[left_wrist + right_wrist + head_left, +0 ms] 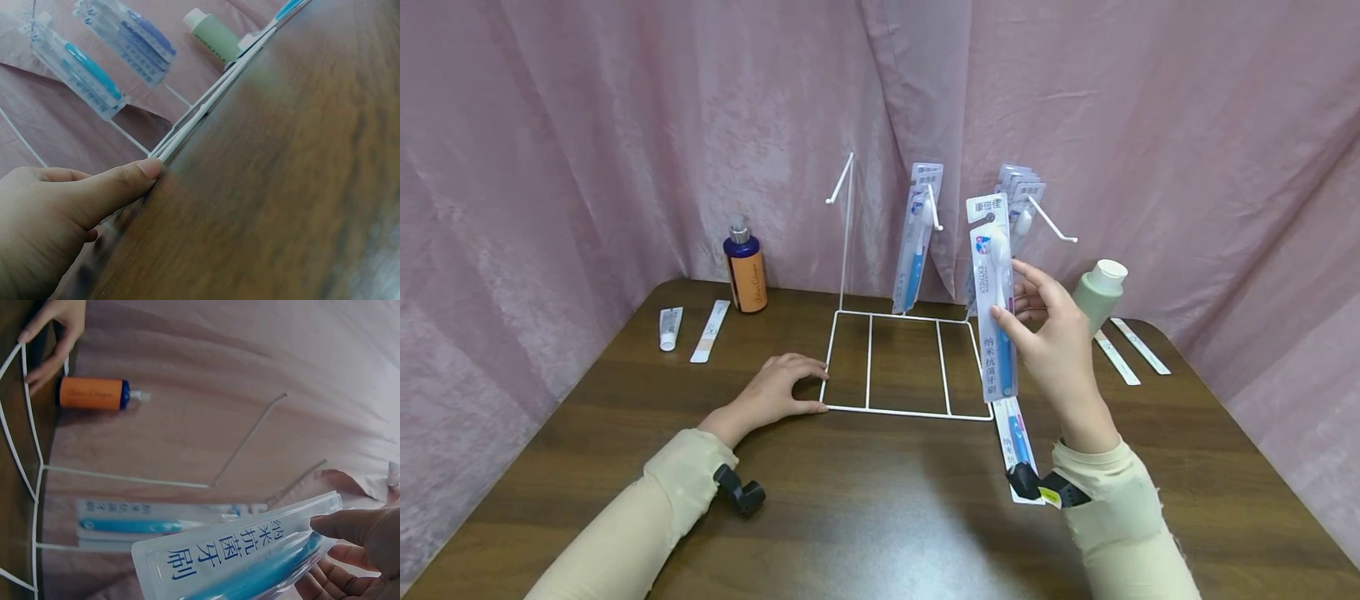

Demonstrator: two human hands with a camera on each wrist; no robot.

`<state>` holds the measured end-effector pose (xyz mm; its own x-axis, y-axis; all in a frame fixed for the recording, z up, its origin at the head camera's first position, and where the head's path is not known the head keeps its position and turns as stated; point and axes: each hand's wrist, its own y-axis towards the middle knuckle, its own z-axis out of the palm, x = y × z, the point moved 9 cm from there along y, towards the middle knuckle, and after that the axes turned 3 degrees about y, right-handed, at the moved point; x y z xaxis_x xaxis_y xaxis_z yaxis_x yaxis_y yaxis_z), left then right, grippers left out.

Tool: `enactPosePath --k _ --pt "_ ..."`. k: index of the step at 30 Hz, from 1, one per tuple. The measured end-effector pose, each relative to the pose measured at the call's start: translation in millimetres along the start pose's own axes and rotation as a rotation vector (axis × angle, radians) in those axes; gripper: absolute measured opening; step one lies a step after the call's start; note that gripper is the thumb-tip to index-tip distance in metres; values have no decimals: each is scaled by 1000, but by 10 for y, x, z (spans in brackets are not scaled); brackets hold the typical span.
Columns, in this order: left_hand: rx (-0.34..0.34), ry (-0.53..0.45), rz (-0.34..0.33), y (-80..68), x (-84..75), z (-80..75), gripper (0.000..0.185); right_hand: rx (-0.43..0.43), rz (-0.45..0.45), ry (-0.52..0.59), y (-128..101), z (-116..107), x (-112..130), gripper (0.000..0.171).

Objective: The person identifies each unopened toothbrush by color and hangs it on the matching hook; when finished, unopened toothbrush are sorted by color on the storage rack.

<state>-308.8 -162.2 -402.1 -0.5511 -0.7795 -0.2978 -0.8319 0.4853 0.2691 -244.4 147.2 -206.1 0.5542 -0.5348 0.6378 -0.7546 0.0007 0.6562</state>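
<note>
- The right hand [1060, 333] pinches a packaged toothbrush [996, 300] between thumb and fingers at mid-length and holds it upright in the air, just in front of the right-hand hook [1051, 221] of the white wire rack [895, 367].
- The pack's top flap sits about level with that hook and has not yet been threaded on.
- Several like packs already hang on the same hook; one pack [917, 242] hangs on the middle hook; the left hook [841, 179] is bare.
- The left hand [778, 392] lies flat on the table [865, 500], fingers straight, thumb tip pressed against the front left corner of the rack's base. It grasps nothing.
- A further toothbrush pack [1018, 450] lies on the table just below the right wrist.
- Judgement: the step in hand is hanging the pack. To do it well, bring the hanging hole in the flap square to the hook's tip, slide it up the slanted wire, and release only once the pack hangs free.
- Judgement: keep the left hand bearing on the base, since the light rack would likely shift under a push.
- Also present: a blue and orange bottle [745, 271], a small tube [670, 327] and a green bottle [1100, 292].
</note>
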Motion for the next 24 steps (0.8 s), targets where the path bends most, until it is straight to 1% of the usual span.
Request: enactPosePath --k 4,10,16,24 --pt "-5 -1 -2 8 -4 -5 49 13 11 29 30 129 4 55" --pt "-5 2 1 18 0 -4 49 22 19 48 37 246 14 56" --pt "-13 9 13 15 8 -4 48 40 14 45 47 355 39 56" --pt "-19 8 17 -10 -11 -11 48 77 15 9 60 508 38 55"
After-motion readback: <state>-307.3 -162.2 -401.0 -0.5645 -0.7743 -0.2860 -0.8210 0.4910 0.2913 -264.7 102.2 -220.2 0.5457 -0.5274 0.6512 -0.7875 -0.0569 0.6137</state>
